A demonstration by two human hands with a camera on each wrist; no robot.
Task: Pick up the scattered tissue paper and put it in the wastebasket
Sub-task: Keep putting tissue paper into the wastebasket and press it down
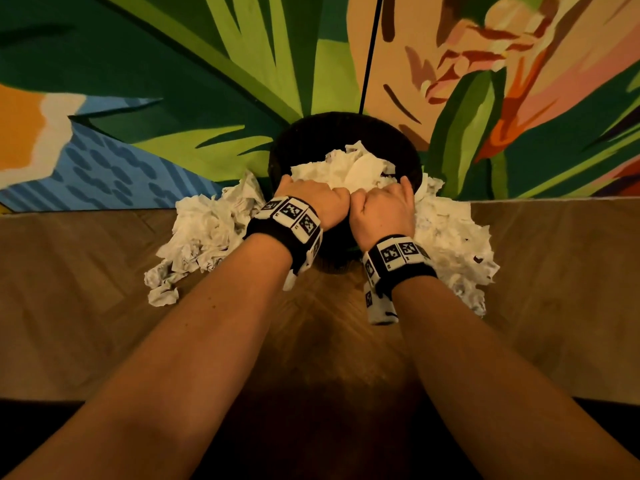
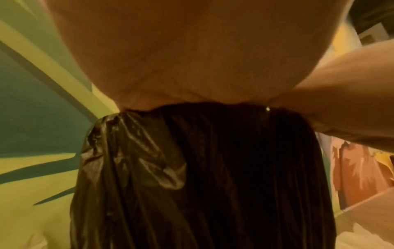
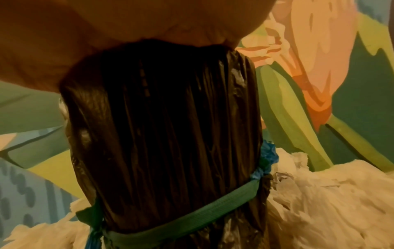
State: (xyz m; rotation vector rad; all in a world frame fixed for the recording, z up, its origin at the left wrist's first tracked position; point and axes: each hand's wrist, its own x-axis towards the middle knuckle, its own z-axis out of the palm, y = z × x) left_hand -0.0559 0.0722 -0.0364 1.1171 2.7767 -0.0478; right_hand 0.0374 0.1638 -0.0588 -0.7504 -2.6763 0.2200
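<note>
We have both hands at the near rim of the wastebasket (image 1: 414, 157), left hand (image 1: 313, 199) and right hand (image 1: 382, 206) side by side, fingers curled down into the tissue (image 1: 346, 169) heaped inside; whether they grip it we cannot tell. We should press evenly, keeping the liner (image 2: 213, 168) on the rim. More tissue lies on the floor (image 1: 104, 306) either side.

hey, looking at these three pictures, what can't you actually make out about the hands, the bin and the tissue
- Fingertips of the left hand and right hand: head view, curled over the wastebasket rim; wrist views show only blurred palms.
- How full the wastebasket is: the tissue in the wastebasket covers everything below.
- Tissue on the floor behind the wastebasket: hidden by it.
- The wastebasket's base: head view, wrists cover it.
</note>
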